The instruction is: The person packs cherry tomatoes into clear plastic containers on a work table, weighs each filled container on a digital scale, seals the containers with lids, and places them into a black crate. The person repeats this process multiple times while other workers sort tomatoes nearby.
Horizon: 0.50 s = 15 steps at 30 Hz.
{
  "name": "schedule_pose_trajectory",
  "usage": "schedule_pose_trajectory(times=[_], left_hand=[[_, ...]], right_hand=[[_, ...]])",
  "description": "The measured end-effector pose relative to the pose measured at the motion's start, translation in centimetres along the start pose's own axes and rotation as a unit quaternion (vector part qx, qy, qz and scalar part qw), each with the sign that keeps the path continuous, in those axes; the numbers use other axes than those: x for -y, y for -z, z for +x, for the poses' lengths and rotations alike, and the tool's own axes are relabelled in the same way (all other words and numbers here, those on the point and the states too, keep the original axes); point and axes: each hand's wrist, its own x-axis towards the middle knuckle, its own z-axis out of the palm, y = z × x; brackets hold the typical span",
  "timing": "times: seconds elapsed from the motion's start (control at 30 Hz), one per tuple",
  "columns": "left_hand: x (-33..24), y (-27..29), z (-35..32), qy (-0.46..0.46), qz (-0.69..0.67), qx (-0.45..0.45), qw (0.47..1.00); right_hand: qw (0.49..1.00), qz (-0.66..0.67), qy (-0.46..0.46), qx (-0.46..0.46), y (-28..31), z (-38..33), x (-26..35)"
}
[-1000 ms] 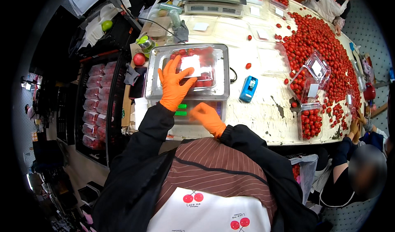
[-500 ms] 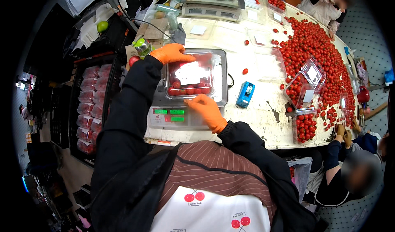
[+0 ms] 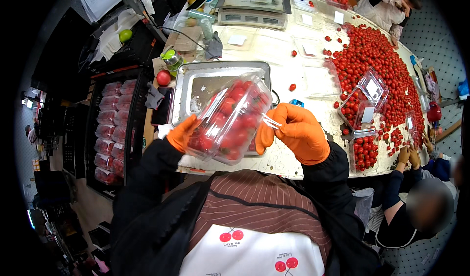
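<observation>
A clear plastic clamshell box of cherry tomatoes (image 3: 229, 117) is tilted in the air above the weighing scale (image 3: 184, 87). My left hand (image 3: 183, 134), in an orange glove, grips the box by its near left end. At the box's right side, my right hand (image 3: 302, 134), gloved in orange too, pinches a thin white band (image 3: 271, 121) whose strands stick out between thumb and fingers. Whether the band touches the box I cannot tell. The metal pan of the scale shows bare, and the box and hands cover its display. Part of a small blue device (image 3: 296, 102) shows beyond my right hand.
Loose cherry tomatoes (image 3: 377, 65) spread over the table's right side, with filled boxes (image 3: 364, 152) beside them. A black crate (image 3: 128, 144) of packed boxes stands left. A second scale (image 3: 252, 17), a green-lidded bottle (image 3: 172, 59) and co-workers' hands (image 3: 409, 154) are around the table.
The box has been lifted off the scale and tilted toward me, now in my left hand. My right hand has moved right and up, and a white band shows in its fingers.
</observation>
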Motion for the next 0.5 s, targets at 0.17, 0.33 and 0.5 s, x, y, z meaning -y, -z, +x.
schedule_pose_trajectory(times=[0.17,0.33,0.5], left_hand=[[5.3,-3.5,1.8,-0.137,-0.091,0.113,0.98],[7.1,-6.8,3.4,-0.149,-0.181,0.386,0.892],[7.3,-6.4,2.5,-0.122,-0.141,0.244,0.952]], right_hand=[[0.999,-0.001,-0.052,0.005,0.3,-0.1,0.3],[0.982,-0.112,-0.149,0.011,1.9,-1.4,-0.2],[0.97,-0.186,-0.145,-0.059,2.0,-1.9,-2.5]])
